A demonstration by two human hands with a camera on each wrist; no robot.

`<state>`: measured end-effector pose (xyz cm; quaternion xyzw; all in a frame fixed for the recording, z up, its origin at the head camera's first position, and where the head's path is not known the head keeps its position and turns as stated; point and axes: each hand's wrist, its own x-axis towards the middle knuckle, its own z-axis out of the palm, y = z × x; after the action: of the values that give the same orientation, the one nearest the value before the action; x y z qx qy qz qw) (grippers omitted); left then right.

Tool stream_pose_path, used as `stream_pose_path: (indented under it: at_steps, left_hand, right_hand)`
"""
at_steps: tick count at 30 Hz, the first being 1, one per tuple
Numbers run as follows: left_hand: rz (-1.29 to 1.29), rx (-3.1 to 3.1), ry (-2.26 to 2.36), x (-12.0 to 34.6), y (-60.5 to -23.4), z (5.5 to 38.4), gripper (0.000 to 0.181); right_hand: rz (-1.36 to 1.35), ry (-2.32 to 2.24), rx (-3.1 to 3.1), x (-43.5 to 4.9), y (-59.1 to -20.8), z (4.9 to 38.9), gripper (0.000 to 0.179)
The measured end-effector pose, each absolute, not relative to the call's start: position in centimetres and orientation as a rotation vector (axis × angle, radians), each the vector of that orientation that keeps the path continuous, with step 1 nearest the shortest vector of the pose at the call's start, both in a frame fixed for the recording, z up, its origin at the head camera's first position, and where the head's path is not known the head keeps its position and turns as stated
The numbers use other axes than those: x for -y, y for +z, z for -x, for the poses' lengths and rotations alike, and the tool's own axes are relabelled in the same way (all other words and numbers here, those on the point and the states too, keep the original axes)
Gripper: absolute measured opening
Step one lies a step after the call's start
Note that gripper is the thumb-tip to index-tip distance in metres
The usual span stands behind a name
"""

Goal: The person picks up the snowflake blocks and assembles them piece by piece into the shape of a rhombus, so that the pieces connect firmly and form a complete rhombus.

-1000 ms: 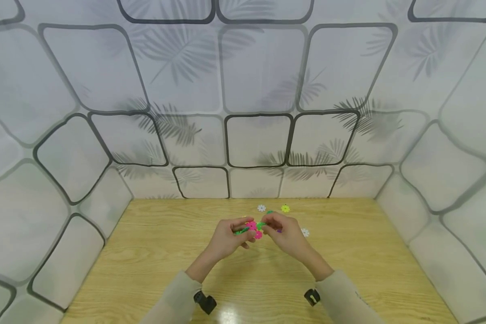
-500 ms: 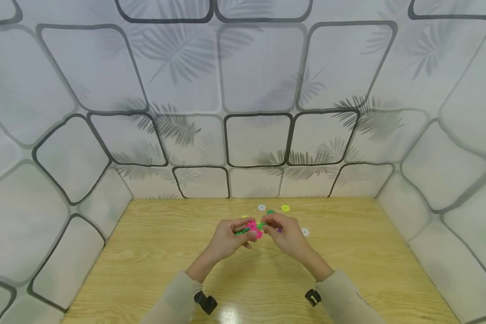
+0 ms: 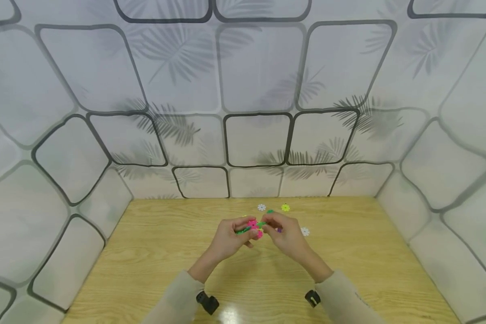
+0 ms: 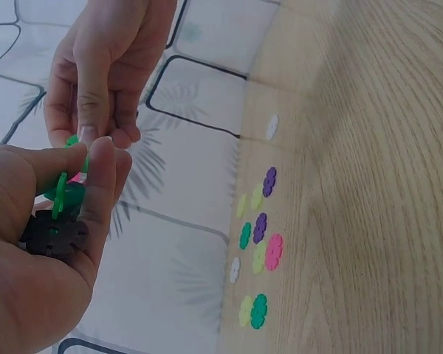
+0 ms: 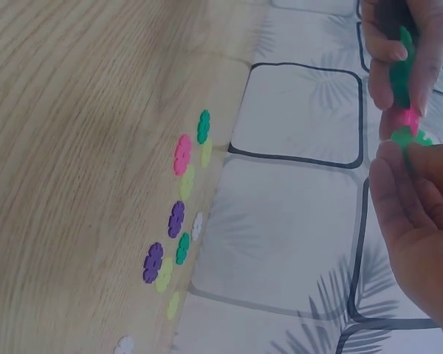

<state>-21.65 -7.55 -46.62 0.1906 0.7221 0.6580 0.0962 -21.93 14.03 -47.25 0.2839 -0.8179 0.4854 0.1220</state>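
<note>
Here, both hands meet above the middle of the wooden table point(image 3: 166, 256), toward its far edge. The left hand point(image 3: 228, 237) has its thumb and fingers closed around a small bundle of plastic flower-shaped pieces: a dark green piece point(image 5: 402, 81), a bright green piece point(image 4: 60, 195) and a blackish piece point(image 4: 53, 234) lying nearest the palm. Just to the right, the right hand point(image 3: 286, 235) pinches a small green piece point(image 5: 407, 139) between thumb and forefinger. A pink piece point(image 3: 252, 223) shows in the gap between the two hands, against the green one; whether they interlock I cannot tell.

Loose pieces lie flat beyond and below the hands: a white piece point(image 3: 261, 207) and, to its right, a yellow piece point(image 3: 285, 207) on the far side, with another white piece point(image 3: 305, 231) farther right and nearer. The left wrist view also shows a purple piece point(image 4: 269, 182), a loose pink piece point(image 4: 274, 252) and, at the left end, a loose green piece point(image 4: 259, 311). A pale patterned wall point(image 3: 259, 139) rises at the far edge.
</note>
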Motion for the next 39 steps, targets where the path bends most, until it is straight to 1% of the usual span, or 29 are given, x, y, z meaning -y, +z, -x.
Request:
stream_pose_path:
  at_steps: [6,14,22,31,39]
  left_hand:
    - [-0.550,-2.162,1.922,7.5,-46.8,21.6,0.046]
    - [-0.512,-2.190,1.862,7.5,-47.2,21.8,0.047]
    - [-0.556,-2.200,1.866,7.1,-47.3,21.5,0.037]
    - [-0.496,-2.239,1.897,7.3,-47.8,21.7,0.032]
    - [-0.453,-2.212,1.942,7.3,-47.5,21.6,0.032]
  right_hand:
    - [-0.844,1.469,2.406,-14.5,-47.1,21.9,0.013]
    - [-0.874,1.483,2.418,-15.1,-47.6,22.5,0.018]
    - [-0.875,1.450,2.458,-15.0,-47.9,22.7,0.015]
    - [-0.699,1.507,2.505,-16.1,-47.3,22.7,0.013]
    - [-0.522,1.434,2.571,-18.0,-48.7,23.8,0.013]
